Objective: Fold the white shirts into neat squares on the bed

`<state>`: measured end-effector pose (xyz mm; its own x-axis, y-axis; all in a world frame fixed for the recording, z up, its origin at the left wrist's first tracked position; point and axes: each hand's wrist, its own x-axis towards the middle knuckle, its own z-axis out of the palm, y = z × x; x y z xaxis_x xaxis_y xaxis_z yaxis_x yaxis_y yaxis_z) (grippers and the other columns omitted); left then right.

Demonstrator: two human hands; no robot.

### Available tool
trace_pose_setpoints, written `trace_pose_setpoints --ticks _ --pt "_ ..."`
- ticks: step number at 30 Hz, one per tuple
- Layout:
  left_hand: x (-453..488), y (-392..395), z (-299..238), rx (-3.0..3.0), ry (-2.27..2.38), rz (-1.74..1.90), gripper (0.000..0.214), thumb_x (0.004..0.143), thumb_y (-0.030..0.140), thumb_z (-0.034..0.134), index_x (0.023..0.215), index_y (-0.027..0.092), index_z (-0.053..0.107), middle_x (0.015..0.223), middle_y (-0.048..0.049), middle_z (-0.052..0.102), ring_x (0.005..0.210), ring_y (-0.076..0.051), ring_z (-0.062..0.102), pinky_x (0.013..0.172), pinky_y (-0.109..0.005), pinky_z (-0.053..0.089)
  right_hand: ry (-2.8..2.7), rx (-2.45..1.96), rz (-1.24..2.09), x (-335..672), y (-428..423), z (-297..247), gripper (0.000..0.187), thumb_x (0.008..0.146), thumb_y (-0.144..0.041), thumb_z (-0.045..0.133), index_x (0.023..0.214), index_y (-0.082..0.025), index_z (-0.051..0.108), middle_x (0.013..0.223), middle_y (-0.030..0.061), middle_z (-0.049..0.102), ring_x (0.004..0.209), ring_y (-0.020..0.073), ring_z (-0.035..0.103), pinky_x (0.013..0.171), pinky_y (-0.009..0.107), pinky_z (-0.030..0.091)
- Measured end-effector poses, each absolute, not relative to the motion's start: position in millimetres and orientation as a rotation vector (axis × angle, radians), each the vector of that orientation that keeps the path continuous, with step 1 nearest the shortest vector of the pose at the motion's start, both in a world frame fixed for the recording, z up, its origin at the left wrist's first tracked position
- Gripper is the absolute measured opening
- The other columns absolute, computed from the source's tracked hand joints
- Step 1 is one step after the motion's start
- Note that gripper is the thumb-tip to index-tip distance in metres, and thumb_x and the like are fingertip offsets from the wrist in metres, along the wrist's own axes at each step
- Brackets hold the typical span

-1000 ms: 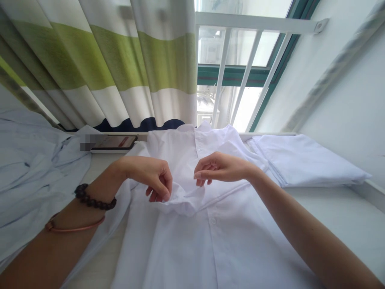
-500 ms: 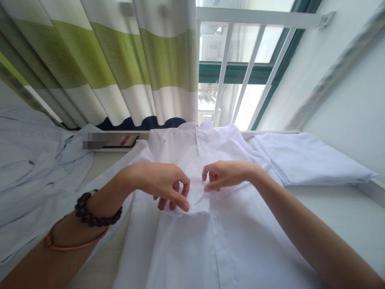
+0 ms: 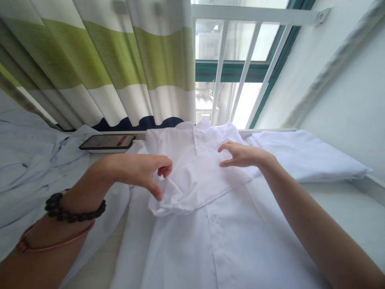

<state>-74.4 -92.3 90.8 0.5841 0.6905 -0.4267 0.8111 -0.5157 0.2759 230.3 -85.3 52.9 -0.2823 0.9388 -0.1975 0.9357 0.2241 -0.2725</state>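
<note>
A white button-up shirt (image 3: 180, 245) lies front up before me, its collar toward the window. One of its sleeves is folded across the chest, and the bunched cuff end (image 3: 177, 196) rests left of the button line. My left hand (image 3: 147, 170) hovers at the left of that cuff, thumb and fingers apart, with nothing visibly held. Dark beads and a copper-coloured bangle circle the left wrist. Over the right side of the chest is my right hand (image 3: 237, 154), its thumb and forefinger spread. Whether its fingertips touch the cloth I cannot tell.
A folded white garment (image 3: 306, 156) sits at the right by the wall. On the left lies a heap of white clothes (image 3: 27, 168). A phone (image 3: 106, 141) rests at the back left, below a green and white curtain (image 3: 105, 60). White bars (image 3: 237, 72) stand before the window.
My hands have moved apart, the left to the left and the right up and to the right. Both have opened wider, and the sleeve end now lies loose on the shirt.
</note>
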Motion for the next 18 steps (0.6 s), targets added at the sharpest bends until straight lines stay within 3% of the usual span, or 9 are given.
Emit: trace_pose_setpoints --ticks 2,4,6,9,13,18 --pt "-71 -91 86 2.362 1.160 -0.353 0.049 0.056 0.039 0.077 0.099 0.023 0.061 0.102 -0.0006 0.061 0.084 -0.018 0.057 0.064 -0.020 0.040 -2.479 -1.863 0.519 228 -83 46 0.069 0.075 -0.044 0.064 0.138 -0.022 0.044 0.147 0.0104 0.039 0.129 0.0325 0.043 0.102 0.042 0.040" --pt "-64 -91 82 2.348 1.024 -0.364 0.034 0.063 0.034 0.073 0.094 0.023 0.063 0.097 0.0005 0.062 0.084 -0.017 0.057 0.066 -0.020 0.039 -2.524 -1.784 0.511 220 -81 36 0.077 0.077 -0.045 0.063 0.145 -0.021 0.036 0.154 0.0099 0.028 0.140 0.0312 0.027 0.111 0.044 0.029" --pt "-60 -92 82 2.339 0.921 -0.354 0.016 0.070 0.031 0.068 0.082 0.021 0.063 0.083 0.0017 0.062 0.077 -0.015 0.056 0.065 -0.020 0.039 -2.569 -1.635 0.526 209 -80 22 0.077 0.082 -0.050 0.056 0.148 -0.022 0.030 0.157 0.0072 0.019 0.144 0.0285 0.015 0.115 0.044 0.020" --pt "-69 -92 93 2.346 0.919 -0.307 0.014 0.073 0.032 0.066 0.073 0.019 0.061 0.071 0.0029 0.059 0.069 -0.014 0.054 0.062 -0.019 0.038 -2.615 -1.476 0.612 193 -81 2 0.071 0.089 -0.060 0.037 0.151 -0.026 0.024 0.159 0.0025 0.010 0.145 0.0274 0.005 0.117 0.046 0.011" --pt "-111 -93 120 2.401 1.080 -0.228 0.022 0.075 0.035 0.069 0.069 0.017 0.057 0.067 0.0047 0.055 0.065 -0.010 0.049 0.059 -0.014 0.036 -2.654 -1.523 0.684 188 -80 -11 0.077 0.089 -0.069 0.025 0.152 -0.026 0.014 0.159 0.0016 0.001 0.145 0.0272 -0.004 0.117 0.047 0.001" --pt "-145 -95 137 2.335 1.206 -0.239 0.030 0.076 0.038 0.068 0.064 0.016 0.051 0.061 0.0056 0.044 0.058 -0.007 0.040 0.052 -0.012 0.032 -2.672 -1.557 0.682 193 -76 -12 0.083 0.086 -0.074 0.025 0.152 -0.027 0.012 0.160 0.0017 0.001 0.145 0.0273 -0.005 0.117 0.045 0.001"
